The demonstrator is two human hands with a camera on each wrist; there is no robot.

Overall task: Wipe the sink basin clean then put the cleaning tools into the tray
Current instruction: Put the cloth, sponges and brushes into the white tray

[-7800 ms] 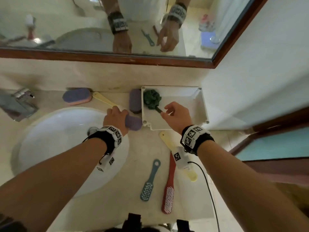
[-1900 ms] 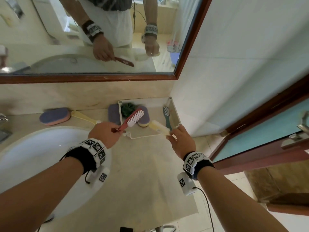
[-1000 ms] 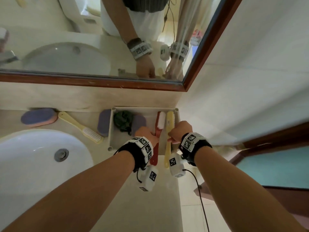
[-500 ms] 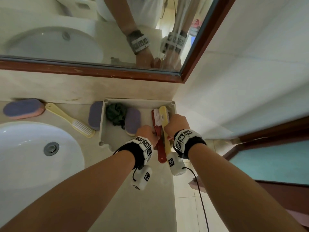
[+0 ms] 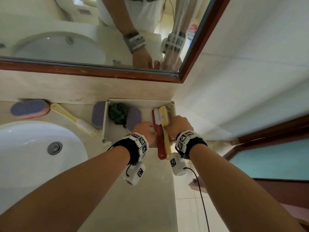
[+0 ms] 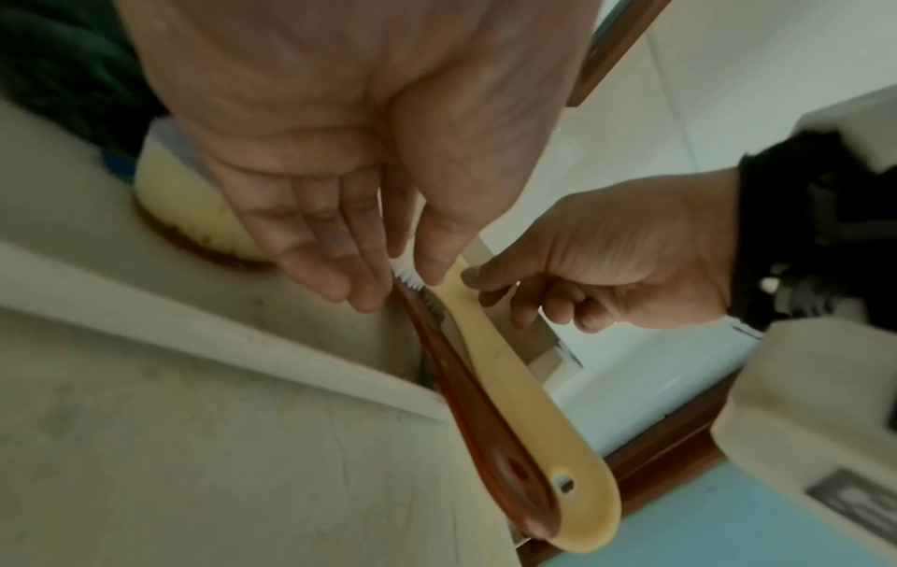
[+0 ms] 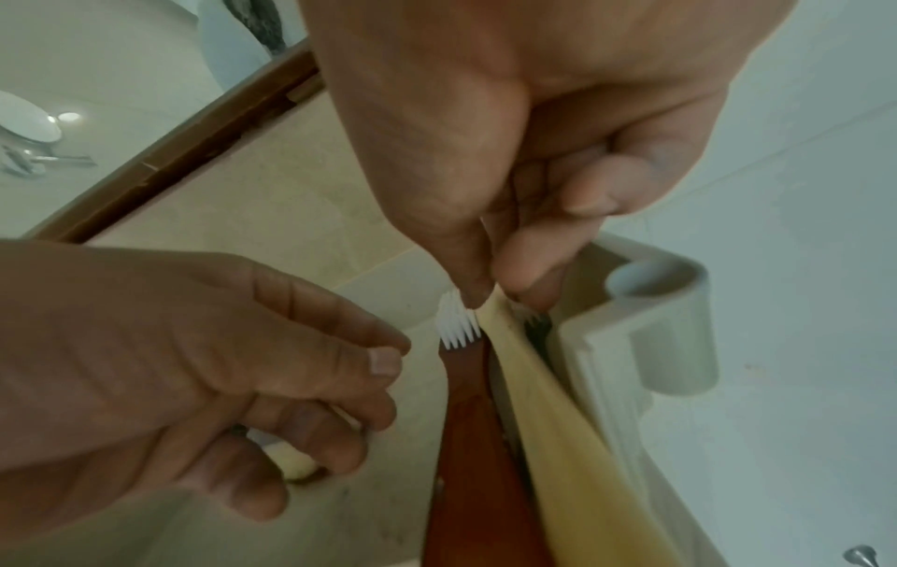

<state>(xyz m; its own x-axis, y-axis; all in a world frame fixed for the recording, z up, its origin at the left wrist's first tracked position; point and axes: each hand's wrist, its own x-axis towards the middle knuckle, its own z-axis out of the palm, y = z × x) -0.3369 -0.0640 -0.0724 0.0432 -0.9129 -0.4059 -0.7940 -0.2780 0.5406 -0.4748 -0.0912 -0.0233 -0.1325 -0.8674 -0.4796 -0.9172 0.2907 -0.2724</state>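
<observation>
My forearms run up the near counter to the tray, which sits on the counter against the back wall. Left hand is at the red brush: fingers mostly straight, fingertips and thumb resting against the neck just below the white bristles. I read it as steadying, not a wrapped grip. Right hand pinches the yellow brush at the neck, thumb and forefinger, other fingers curled.

Both brushes lie side by side along the tray's right wall, heads in, handles sticking out over the near rim past the tray edge. There's something dark between the yellow brush and the wall; can't tell what.

Further in: purple sponge and green scrubber in the tray. Still outside it: a second purple sponge touching the tray's left wall, a second yellow brush on the counter, and a purple-and-pink sponge at the back wall. Sink basin is on the left.

Risks, my call:
- Handles overhang the rim, so the brushes could tip out on release. The counter's right edge is close, so they'd hit the floor.
- Brushes are wedged together, so lifting a hand off could drag the other brush.
- Three tools are still out, so task not done.
</observation>
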